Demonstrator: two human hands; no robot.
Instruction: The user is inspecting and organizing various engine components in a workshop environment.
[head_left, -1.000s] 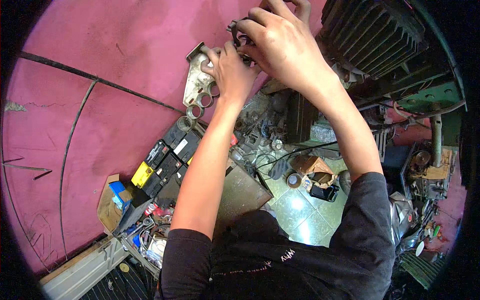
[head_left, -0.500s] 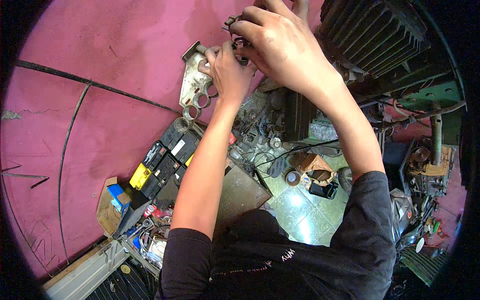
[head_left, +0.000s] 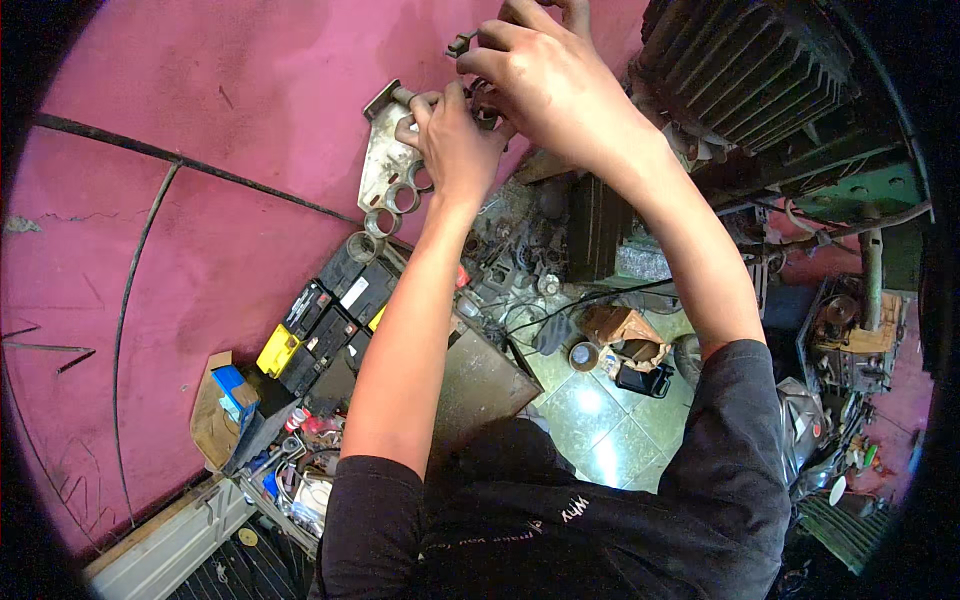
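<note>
Both my arms reach up to the pink wall. My left hand (head_left: 455, 140) has its fingers bent, thumb and fingertips closed around a dark metal part (head_left: 483, 100) that they mostly hide. Just left of it, a pale, worn metal plate (head_left: 385, 150) stands against the wall, with a short tube at its top and a row of metal rings (head_left: 402, 198) down its right side. Above and to the right, my right hand (head_left: 555, 85) curls over the same area, its fingers bent. A small metal end (head_left: 460, 45) sticks out near its fingertips; what those fingers grip is hidden.
Black batteries (head_left: 325, 330), one with a yellow top, stand below the wall. A flat metal surface (head_left: 480, 375) lies under my left arm. Greasy machine parts (head_left: 520, 250) and an open cardboard box (head_left: 620, 330) lie beyond. A large finned metal housing (head_left: 750, 70) looms at upper right.
My right hand has shifted slightly up and left, uncovering a little more of the small metal end. My left hand and the plate stay nearly in place.
</note>
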